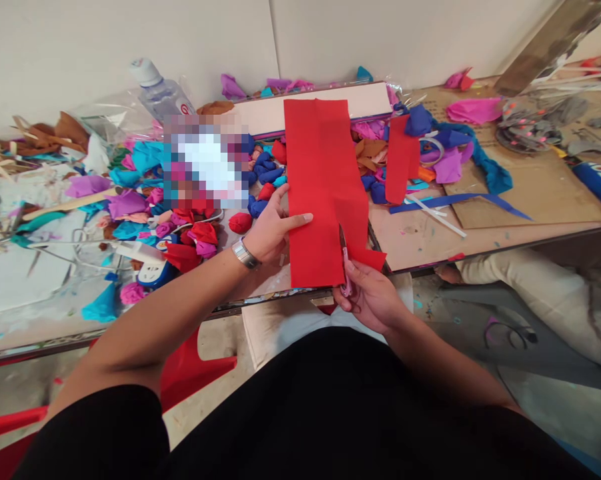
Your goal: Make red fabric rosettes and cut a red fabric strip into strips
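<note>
A long red sheet (315, 173), cloth or paper, stretches away from me over the table's front edge. My left hand (274, 227) grips its left side, thumb on top and fingers partly hidden beneath. In my right hand (370, 290) is a pair of scissors with pinkish handles (347, 270). Their blades lie at a slit running up from the sheet's near edge. To the right of the slit, the cut strip bends outward over my right hand. A smaller red piece (396, 160) lies just right of the sheet.
Crumpled coloured bits (145, 160) crowd the table around a clear bottle (160, 93) and a blue-and-white power strip (155, 267). Flat cardboard (525, 200) lies at right. Another person's leg (525, 287) shows beyond the table edge. A red chair (195, 367) stands below left.
</note>
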Motion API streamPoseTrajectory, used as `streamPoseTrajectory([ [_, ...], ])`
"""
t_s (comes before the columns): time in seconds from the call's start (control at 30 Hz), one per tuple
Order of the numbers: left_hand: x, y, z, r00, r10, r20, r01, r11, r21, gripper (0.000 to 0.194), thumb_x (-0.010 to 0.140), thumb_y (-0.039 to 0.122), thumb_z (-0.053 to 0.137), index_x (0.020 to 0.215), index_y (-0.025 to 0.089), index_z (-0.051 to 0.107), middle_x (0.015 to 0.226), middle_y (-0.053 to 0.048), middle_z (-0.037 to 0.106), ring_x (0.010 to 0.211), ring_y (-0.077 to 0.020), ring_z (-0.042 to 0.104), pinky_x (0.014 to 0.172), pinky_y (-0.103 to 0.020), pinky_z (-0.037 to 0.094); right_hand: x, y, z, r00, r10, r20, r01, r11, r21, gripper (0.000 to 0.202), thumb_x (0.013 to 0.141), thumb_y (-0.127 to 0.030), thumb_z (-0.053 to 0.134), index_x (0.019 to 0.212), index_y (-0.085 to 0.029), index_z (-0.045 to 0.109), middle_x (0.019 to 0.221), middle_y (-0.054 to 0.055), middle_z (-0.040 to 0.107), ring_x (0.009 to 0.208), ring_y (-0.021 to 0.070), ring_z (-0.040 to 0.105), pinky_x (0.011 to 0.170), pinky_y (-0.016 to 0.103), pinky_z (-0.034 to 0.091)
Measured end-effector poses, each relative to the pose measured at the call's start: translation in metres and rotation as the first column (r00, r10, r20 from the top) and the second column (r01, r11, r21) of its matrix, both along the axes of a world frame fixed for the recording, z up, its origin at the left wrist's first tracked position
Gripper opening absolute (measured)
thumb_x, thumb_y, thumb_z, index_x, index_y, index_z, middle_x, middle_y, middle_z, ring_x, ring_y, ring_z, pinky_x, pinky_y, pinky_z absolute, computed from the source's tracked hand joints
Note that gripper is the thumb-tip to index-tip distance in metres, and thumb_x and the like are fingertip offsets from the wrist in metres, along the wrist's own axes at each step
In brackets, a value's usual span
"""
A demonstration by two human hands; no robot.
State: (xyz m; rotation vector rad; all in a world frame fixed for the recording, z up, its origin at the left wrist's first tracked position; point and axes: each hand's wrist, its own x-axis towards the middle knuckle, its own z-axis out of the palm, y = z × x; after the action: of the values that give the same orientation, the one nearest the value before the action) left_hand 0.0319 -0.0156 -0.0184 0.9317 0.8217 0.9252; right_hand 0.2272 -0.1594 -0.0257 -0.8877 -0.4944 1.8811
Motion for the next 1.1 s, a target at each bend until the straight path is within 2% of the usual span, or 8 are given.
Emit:
streamPoseTrajectory([
  [0.1,0.002,-0.001,-0.001,1.0,0.026,0.005,-0.026,1.0,-0.006,0.123,0.063,0.025,0.1,0.165,0.029,0.033,0.129,-0.009,0.08,0.108,-0.0299,0.081,0.096,-0.047,0.067,0.001,0.0,0.002,1.0,0.001,0.02,-0.001,1.0,0.009,0.055,0.074,-0.06,0.098,0.082,-0.017,0.065,0.07,-0.001,0.072,0.042,0.0094,0.061,0.036,0.018,0.025],
  [0.17,0.003,-0.001,-0.001,1.0,0.017,-0.002,-0.017,1.0,0.006,0.117,0.061,0.022,0.1,0.161,0.027,0.039,0.13,-0.01,0.079,0.108,-0.0299,0.081,0.095,-0.046,0.067,0.001,0.0,0.004,1.0,-0.013,0.024,0.013,1.0,0.013,0.054,0.073,-0.059,0.099,0.084,-0.017,0.066,0.071,-0.001,0.073,0.041,0.0094,0.061,0.037,0.018,0.026],
  [0.33,0.003,-0.005,0.003,0.999,-0.05,0.007,0.05,0.999,-0.015,0.074,0.067,0.027,0.098,0.132,0.017,0.065,0.128,-0.012,0.08,0.104,-0.0278,0.081,0.094,-0.043,0.067,0.0,-0.002,0.005,0.999,-0.014,0.044,0.014,1.0,0.001,0.053,0.073,-0.058,0.099,0.086,-0.019,0.065,0.069,-0.002,0.074,0.04,0.0093,0.06,0.038,0.018,0.027],
  [0.43,0.002,-0.007,0.004,0.996,-0.089,-0.012,0.087,0.993,-0.075,0.058,0.072,0.035,0.097,0.12,0.013,0.072,0.121,-0.014,0.083,0.096,-0.0265,0.082,0.091,-0.041,0.067,-0.001,-0.002,0.005,0.999,-0.004,0.032,0.003,1.0,0.005,0.053,0.073,-0.059,0.099,0.083,-0.018,0.066,0.072,-0.001,0.075,0.041,0.0088,0.059,0.037,0.018,0.024],
  [0.63,0.001,-0.01,0.003,0.991,-0.133,-0.029,0.129,0.986,-0.109,0.056,0.068,0.031,0.101,0.114,0.013,0.074,0.116,-0.014,0.084,0.097,-0.028,0.082,0.093,-0.042,0.067,-0.003,0.001,0.004,1.0,0.003,-0.019,-0.002,0.999,0.04,0.056,0.08,-0.057,0.095,0.068,-0.018,0.058,0.058,-0.005,0.06,0.043,0.0087,0.057,0.038,0.018,0.026],
  [0.8,0.001,-0.01,0.006,0.989,-0.148,-0.027,0.145,0.984,-0.107,0.058,0.063,0.029,0.102,0.111,0.013,0.074,0.117,-0.014,0.084,0.1,-0.0285,0.082,0.097,-0.043,0.066,-0.004,0.002,0.002,1.0,-0.002,-0.026,0.004,0.999,0.048,0.053,0.082,-0.056,0.095,0.076,-0.019,0.058,0.061,-0.007,0.057,0.044,0.0082,0.056,0.039,0.019,0.028],
  [0.93,0.001,-0.011,0.008,0.989,-0.141,-0.052,0.136,0.986,-0.101,0.058,0.062,0.029,0.101,0.111,0.013,0.074,0.117,-0.014,0.084,0.098,-0.028,0.081,0.092,-0.041,0.065,-0.004,0.002,0.001,1.0,-0.003,-0.018,0.004,0.999,0.048,0.051,0.082,-0.057,0.094,0.081,-0.02,0.059,0.062,-0.007,0.057,0.043,0.0084,0.053,0.038,0.02,0.028],
  [1.1,0.001,-0.01,0.008,0.988,-0.14,-0.062,0.134,0.988,-0.08,0.056,0.062,0.029,0.1,0.108,0.013,0.072,0.114,-0.014,0.084,0.099,-0.0301,0.082,0.092,-0.043,0.066,-0.004,0.001,0.004,1.0,-0.005,-0.021,0.005,0.999,0.033,0.05,0.083,-0.054,0.094,0.077,-0.02,0.058,0.061,-0.007,0.057,0.043,0.0082,0.052,0.04,0.021,0.029],
])
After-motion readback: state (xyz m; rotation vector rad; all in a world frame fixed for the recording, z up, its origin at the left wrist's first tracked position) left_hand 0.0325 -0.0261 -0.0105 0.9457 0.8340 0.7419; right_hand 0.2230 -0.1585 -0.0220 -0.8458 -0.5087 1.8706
